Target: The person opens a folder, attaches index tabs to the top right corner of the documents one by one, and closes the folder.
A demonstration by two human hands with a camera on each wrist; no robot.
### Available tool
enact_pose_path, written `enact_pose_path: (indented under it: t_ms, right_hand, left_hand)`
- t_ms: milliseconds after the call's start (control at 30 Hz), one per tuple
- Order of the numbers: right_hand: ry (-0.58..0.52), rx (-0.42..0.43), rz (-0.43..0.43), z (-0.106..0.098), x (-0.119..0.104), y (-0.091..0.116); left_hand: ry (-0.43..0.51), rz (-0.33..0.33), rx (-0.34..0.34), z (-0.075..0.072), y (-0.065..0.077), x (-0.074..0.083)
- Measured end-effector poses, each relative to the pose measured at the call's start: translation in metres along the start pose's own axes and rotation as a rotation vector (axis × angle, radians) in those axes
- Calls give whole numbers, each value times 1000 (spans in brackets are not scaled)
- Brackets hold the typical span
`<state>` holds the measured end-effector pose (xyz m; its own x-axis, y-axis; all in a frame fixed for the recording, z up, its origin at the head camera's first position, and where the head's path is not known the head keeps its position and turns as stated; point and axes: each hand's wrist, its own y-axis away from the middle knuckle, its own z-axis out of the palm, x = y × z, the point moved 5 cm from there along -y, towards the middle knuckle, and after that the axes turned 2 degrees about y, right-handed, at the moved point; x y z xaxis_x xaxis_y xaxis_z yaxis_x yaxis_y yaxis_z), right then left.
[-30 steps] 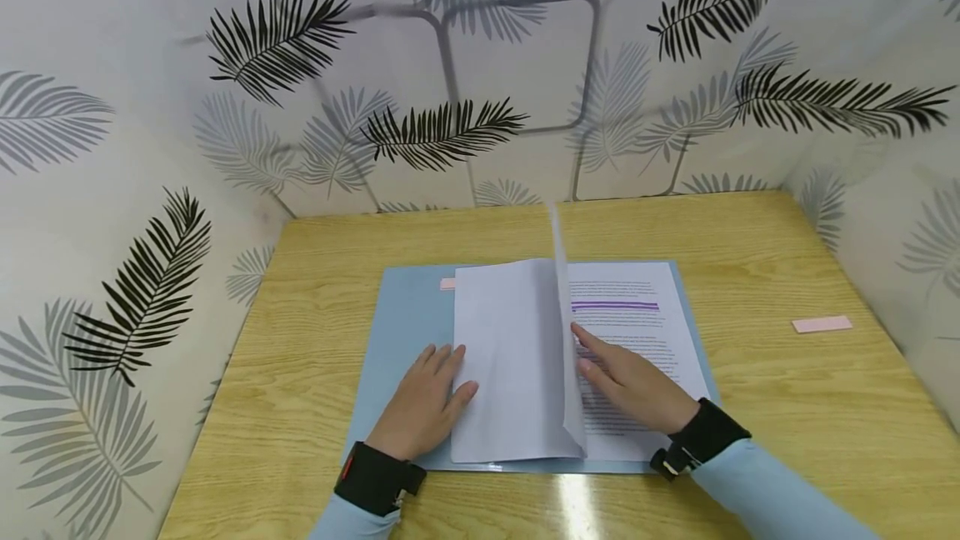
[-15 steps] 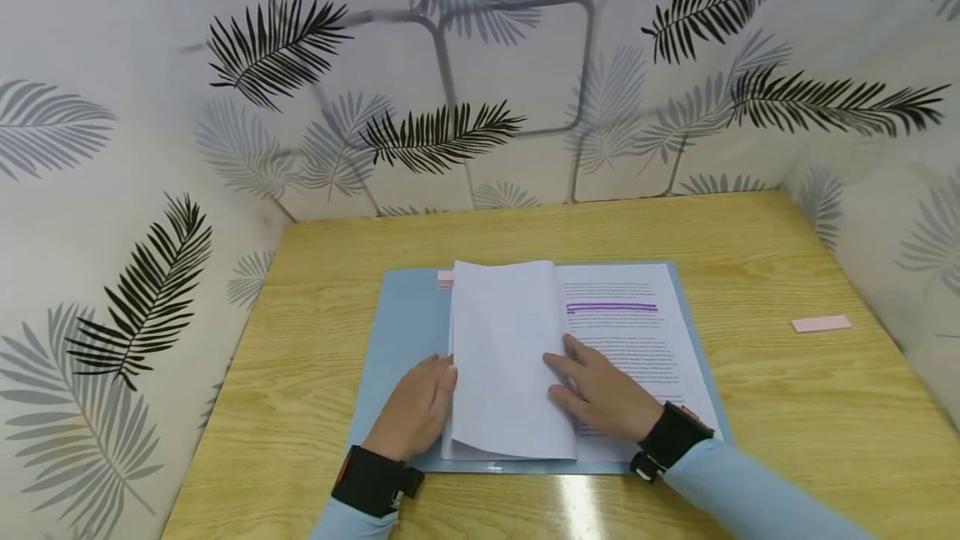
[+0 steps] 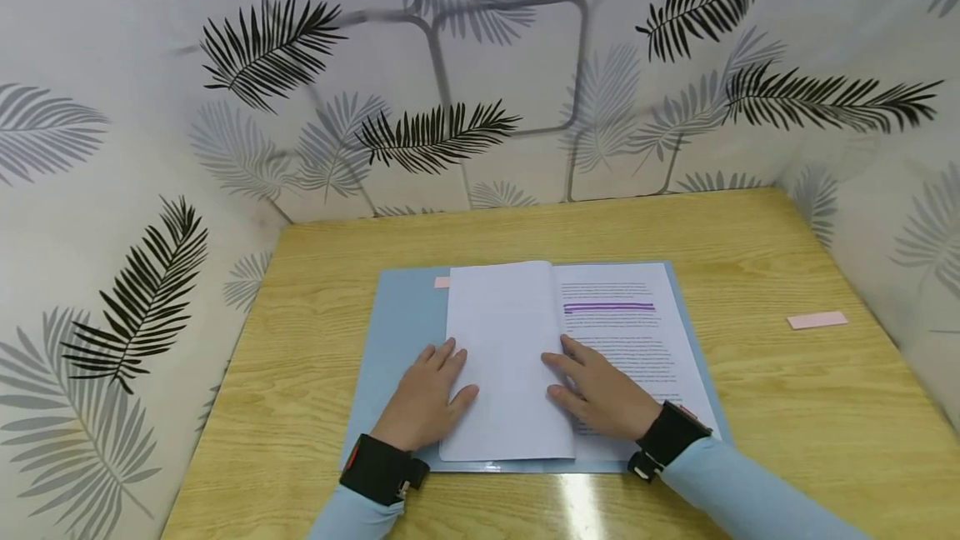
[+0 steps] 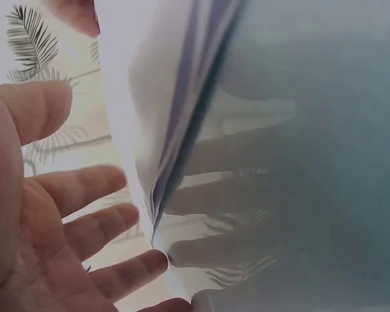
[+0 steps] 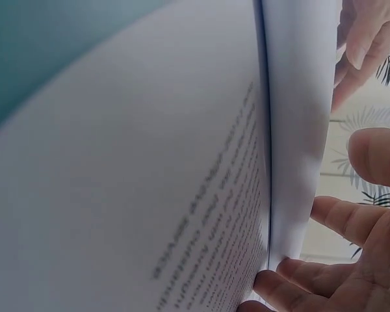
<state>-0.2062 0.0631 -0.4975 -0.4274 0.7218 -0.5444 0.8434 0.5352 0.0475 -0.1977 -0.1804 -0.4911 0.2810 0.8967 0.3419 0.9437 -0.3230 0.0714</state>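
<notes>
Page point(image 3: 502, 357) lies at lower centre of the frame, long axis running bottom to top; I see left hand point(image 3: 422, 398) on its left edge, right hand point(image 3: 606, 390) along its fold, neither nearer, fingers spread on both; folder point(image 3: 405, 319) beneath.

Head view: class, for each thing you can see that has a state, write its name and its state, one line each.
Blue folder, lying open
Blank page, spread flat on the left
Printed page, text up, marked in purple
Left hand, fingers extended, over the blank page's left edge
Right hand, fingers extended, over its right edge
Pink tab, jutting past the blank page
Pink strip, lying loose
Black wristbands, strapped on
</notes>
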Motion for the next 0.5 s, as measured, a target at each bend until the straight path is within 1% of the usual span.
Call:
enact_pose_path:
  t_ms: [67, 133, 367, 500]
  right_hand:
    - [0, 4, -3, -1, -1, 0]
    - [3, 7, -4, -1, -2, 0]
    - [2, 6, 9, -3, -3, 0]
    - [2, 1, 20, -2, -1, 1]
  left_hand:
    - [-16, 22, -17, 1, -1, 4]
    - [-26, 27, -24, 2, -1, 6]
    - [-30, -3, -28, 3, -1, 9]
    - [-25, -8, -24, 2, 0, 10]
